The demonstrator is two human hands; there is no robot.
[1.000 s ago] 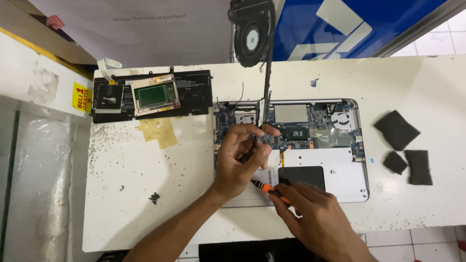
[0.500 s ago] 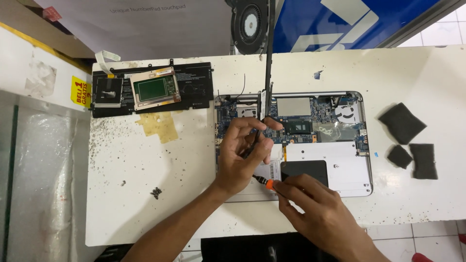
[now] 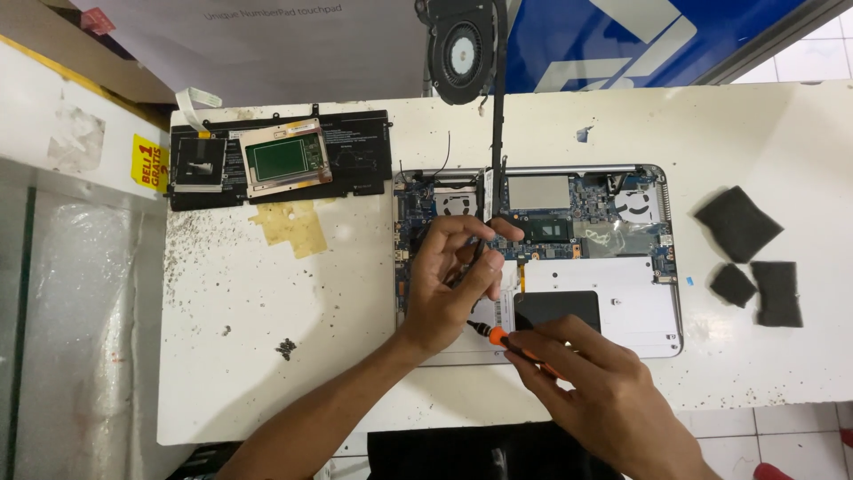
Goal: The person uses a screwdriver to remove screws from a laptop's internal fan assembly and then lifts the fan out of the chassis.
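Observation:
An opened silver laptop base (image 3: 657, 333) lies on the white table, its blue circuit board (image 3: 586, 209) exposed. My left hand (image 3: 453, 276) rests over the left part of the board, fingers pinched around a thin dark part by the black bar (image 3: 498, 133) that runs up from the laptop. My right hand (image 3: 591, 387) is at the laptop's front edge and grips an orange-handled screwdriver (image 3: 502, 336), its dark tip pointing left under my left palm. What the tip touches is hidden.
A black flat battery pack (image 3: 355, 169) with a green-faced touchpad module (image 3: 283, 160) on it lies at the back left. A round black fan (image 3: 462, 44) sits at the back. Three dark foam pads (image 3: 737, 222) lie right. Small screws (image 3: 285, 348) and yellow tape (image 3: 291, 227) lie left.
Both hands stay in almost the same place over the laptop; the left fingers have shifted slightly on the thin part, and the view has drifted a little.

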